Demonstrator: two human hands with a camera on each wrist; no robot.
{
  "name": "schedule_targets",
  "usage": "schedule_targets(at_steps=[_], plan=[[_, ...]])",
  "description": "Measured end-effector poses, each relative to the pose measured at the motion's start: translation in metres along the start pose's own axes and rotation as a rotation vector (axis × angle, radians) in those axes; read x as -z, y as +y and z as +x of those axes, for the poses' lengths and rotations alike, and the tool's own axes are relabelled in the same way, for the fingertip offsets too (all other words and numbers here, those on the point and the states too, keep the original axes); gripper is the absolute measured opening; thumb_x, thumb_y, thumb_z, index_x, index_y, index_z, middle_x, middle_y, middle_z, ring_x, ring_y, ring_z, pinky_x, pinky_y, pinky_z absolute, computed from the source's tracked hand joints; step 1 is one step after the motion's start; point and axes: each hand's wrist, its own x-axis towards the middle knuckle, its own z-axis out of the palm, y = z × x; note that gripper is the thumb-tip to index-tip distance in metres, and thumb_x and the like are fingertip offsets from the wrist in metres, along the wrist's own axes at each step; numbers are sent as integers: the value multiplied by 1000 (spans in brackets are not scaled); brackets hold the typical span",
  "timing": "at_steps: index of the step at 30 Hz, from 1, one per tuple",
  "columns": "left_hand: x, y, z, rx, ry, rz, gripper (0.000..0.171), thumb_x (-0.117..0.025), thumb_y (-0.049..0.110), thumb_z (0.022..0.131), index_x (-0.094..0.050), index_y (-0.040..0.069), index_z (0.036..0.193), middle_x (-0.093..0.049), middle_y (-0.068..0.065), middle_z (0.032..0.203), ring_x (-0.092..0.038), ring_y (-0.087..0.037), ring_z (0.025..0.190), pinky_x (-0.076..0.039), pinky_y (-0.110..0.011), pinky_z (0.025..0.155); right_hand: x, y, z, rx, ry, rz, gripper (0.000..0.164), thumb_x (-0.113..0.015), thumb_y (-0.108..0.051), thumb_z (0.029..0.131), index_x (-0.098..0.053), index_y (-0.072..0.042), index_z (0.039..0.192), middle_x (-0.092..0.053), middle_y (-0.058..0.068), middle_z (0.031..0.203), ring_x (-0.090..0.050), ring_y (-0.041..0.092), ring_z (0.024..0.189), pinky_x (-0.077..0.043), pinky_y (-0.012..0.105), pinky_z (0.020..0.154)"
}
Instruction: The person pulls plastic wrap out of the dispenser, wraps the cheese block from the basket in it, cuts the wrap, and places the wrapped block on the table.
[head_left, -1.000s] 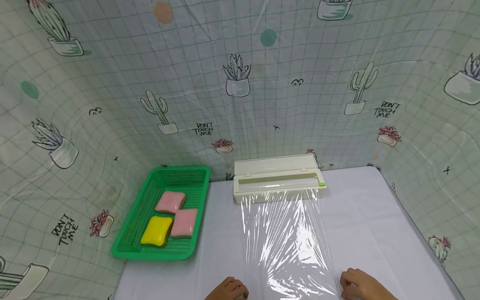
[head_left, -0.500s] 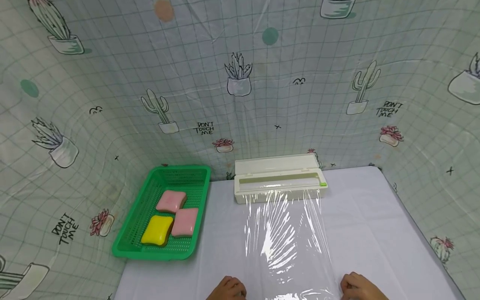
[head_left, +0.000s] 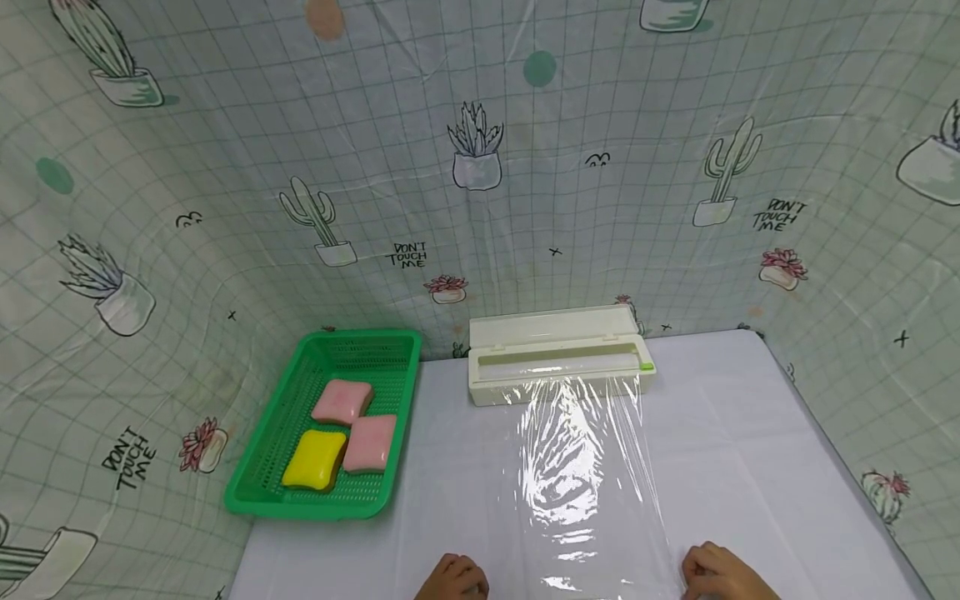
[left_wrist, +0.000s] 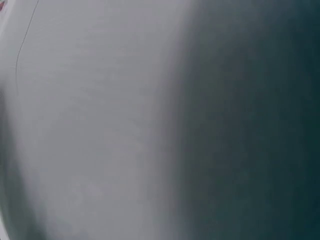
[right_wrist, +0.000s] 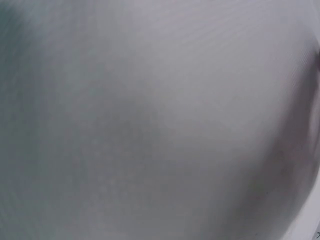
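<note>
A sheet of clear cling film stretches over the white cloth from a cream dispenser box towards me. At the bottom of the head view, my left hand has curled fingers at the film's near left side. My right hand, also curled, pinches the near right edge. The fingertips of both hands and the film's near end are partly hidden or out of frame. The box's lid stands raised, and a roll lies inside. Both wrist views are blurred pale and dark surfaces, with no contact readable.
To the left, a green plastic basket holds two pink soap bars and a yellow one. The white-covered table meets a cactus-print curtain at the back and sides.
The film's creases and glare have shifted, and fewer wrinkles show near my hands. My left hand has moved very slightly left; the right has barely moved.
</note>
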Motion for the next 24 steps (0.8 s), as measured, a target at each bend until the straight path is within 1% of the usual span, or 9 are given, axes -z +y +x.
schedule_targets(at_steps=[3, 5, 7, 10, 13, 15, 19, 22, 24], plan=[[0, 1, 1, 11, 21, -17, 25, -93, 27, 71, -68, 30, 70, -62, 16, 86, -53, 1, 86, -34, -13, 83, 0, -1, 1, 4, -1, -12, 29, -96, -41, 62, -68, -37, 68, -51, -26, 92, -41, -10, 81, -33, 9, 67], [4, 0, 3, 35, 3, -49, 21, -91, 29, 75, -71, 30, 73, -62, 16, 86, -53, 2, 87, -34, -12, 82, 1, -1, 2, 3, -7, -15, 29, -96, -40, 62, -68, -36, 68, -51, -25, 91, -41, -10, 80, -33, 8, 67], [10, -3, 5, 67, -25, -82, 18, -89, 35, 78, -72, 29, 79, -63, 16, 89, -54, 1, 89, -36, -13, 82, 0, -1, 2, 0, -12, -19, 28, -96, -39, 62, -68, -36, 67, -51, -25, 91, -42, -10, 80, -34, 8, 67], [23, -11, 12, 143, -69, -122, 16, -87, 37, 83, -74, 28, 86, -63, 16, 93, -56, -1, 93, -43, -18, 83, 0, -1, 1, -6, -20, -18, 27, -96, -36, 62, -69, -35, 67, -52, -25, 91, -42, -10, 79, -34, 9, 66], [40, -22, 21, 230, -84, -145, 16, -88, 33, 86, -74, 26, 89, -64, 15, 96, -57, -4, 96, -50, -28, 85, 0, 0, 0, -11, -29, -18, 26, -96, -37, 63, -70, -35, 67, -52, -26, 90, -42, -9, 78, -33, 9, 65], [52, -28, 29, 288, -83, -143, 15, -89, 29, 85, -75, 25, 89, -64, 15, 98, -58, -5, 98, -51, -33, 87, 0, 1, -1, -8, -27, -29, 27, -96, -40, 64, -69, -35, 66, -52, -26, 90, -42, -10, 78, -33, 9, 65], [75, -41, 45, 357, -57, -79, 19, -92, 23, 81, -76, 24, 90, -64, 14, 98, -58, -8, 100, -51, -37, 89, -2, 4, -2, 27, -9, -49, 30, -96, -41, 62, -68, -34, 63, -53, -26, 89, -42, -11, 78, -32, 8, 65], [90, -53, 54, 368, -22, -45, 19, -92, 19, 81, -76, 23, 91, -66, 12, 99, -58, -11, 101, -50, -39, 90, -3, 5, -2, 42, 4, -54, 32, -97, -40, 60, -67, -33, 61, -53, -27, 88, -41, -12, 78, -32, 8, 65], [98, -63, 58, 365, 9, -43, 17, -90, 17, 83, -76, 21, 92, -66, 10, 100, -58, -12, 101, -48, -39, 90, -4, 5, -2, 39, 7, -57, 33, -98, -41, 60, -66, -34, 61, -53, -28, 88, -41, -13, 78, -32, 8, 66]])
